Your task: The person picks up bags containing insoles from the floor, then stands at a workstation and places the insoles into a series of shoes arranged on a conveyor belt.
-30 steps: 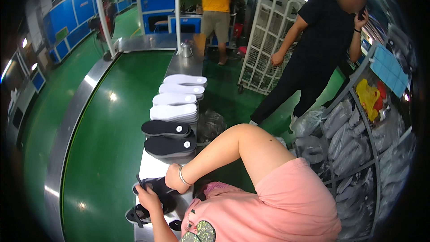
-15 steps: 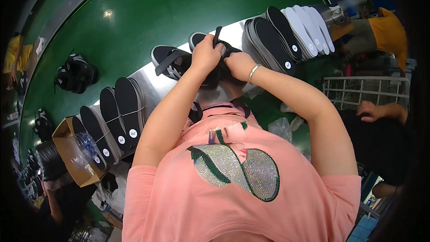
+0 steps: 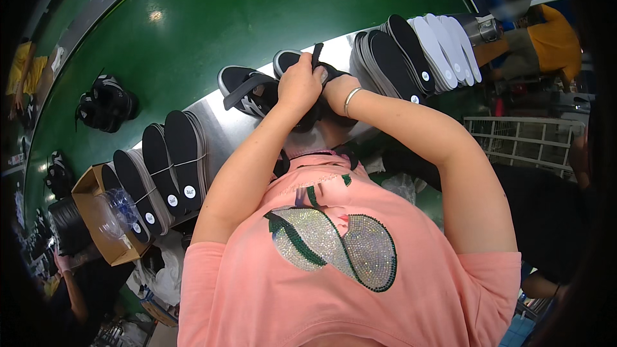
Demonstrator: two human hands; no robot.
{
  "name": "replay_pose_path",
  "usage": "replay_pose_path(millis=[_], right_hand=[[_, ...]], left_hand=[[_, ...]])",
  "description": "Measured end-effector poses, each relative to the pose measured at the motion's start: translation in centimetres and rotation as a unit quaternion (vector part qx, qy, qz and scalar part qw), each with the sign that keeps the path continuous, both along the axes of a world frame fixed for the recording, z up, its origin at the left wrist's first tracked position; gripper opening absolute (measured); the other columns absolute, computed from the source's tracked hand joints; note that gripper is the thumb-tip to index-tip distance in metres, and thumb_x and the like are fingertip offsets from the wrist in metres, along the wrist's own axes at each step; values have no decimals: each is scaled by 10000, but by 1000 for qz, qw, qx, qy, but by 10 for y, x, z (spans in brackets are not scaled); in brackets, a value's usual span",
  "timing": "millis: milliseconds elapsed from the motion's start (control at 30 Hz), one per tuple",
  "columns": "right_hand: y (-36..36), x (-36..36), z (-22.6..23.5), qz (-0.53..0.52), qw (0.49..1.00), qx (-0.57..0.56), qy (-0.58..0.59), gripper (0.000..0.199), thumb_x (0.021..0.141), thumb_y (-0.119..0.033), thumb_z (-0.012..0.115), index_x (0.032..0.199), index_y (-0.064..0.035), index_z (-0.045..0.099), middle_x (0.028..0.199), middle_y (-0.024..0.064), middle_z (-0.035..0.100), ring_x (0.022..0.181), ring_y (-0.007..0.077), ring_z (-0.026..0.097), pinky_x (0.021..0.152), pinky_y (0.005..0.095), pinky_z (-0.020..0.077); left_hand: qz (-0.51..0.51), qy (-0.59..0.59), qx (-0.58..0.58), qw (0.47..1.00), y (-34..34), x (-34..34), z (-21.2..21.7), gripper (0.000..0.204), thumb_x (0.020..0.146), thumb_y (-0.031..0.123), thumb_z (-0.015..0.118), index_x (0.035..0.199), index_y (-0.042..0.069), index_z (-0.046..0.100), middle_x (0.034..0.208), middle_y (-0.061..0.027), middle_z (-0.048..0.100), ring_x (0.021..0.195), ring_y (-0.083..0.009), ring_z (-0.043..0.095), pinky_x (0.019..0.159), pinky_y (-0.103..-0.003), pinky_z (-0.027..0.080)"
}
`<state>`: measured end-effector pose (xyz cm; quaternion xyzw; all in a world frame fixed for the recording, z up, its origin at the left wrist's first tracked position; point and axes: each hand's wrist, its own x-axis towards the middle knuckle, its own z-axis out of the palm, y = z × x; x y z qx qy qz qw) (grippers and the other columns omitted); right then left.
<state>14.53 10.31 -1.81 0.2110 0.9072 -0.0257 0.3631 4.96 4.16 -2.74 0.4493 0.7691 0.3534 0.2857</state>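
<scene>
Two black shoes with grey soles lie side by side on a metal ledge in front of me, toes pointing away. Over the left shoe a loose black strap is folded to the side. My left hand is closed on the upper of the right shoe, its thumb and fingers pinching near an upright black strap. Close beside it, my right hand is curled at the same shoe's opening, with its fingertips partly hidden there.
Stacks of black insoles stand left beside a cardboard box. More black insoles and white insoles lie right. Another black pair sits on the green surface. A white wire rack and co-workers are at right.
My right hand has moved slightly left, closer to my left hand. At the right, a co-worker's hand above the dark clothing has gone from its place by the rack.
</scene>
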Motion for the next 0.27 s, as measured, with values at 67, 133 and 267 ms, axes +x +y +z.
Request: replay_pose_path(millis=[67,133,267], right_hand=[[7,7,-6,80,997,-9,-10,161,741,-101,499,814,-73,640,782,117,635,761,257,620,641,333,488],[9,16,-1,62,997,-41,10,176,728,-126,503,839,-77,631,756,110,632,751,257,620,655,359,478],[4,27,33,21,993,-114,-5,202,673,-157,528,822,-78,640,832,101,639,855,238,608,819,410,416]], left_hand=[[1,6,8,1000,1,0,-1,229,787,197,537,890,-2,494,767,-228,586,762,-394,560,670,-440,431],[0,10,36,999,0,1,-6,238,785,210,540,853,-6,469,732,-239,583,722,-408,564,651,-477,432],[2,31,25,999,-1,2,-8,231,787,214,538,852,2,473,735,-239,584,724,-404,566,654,-477,435]])
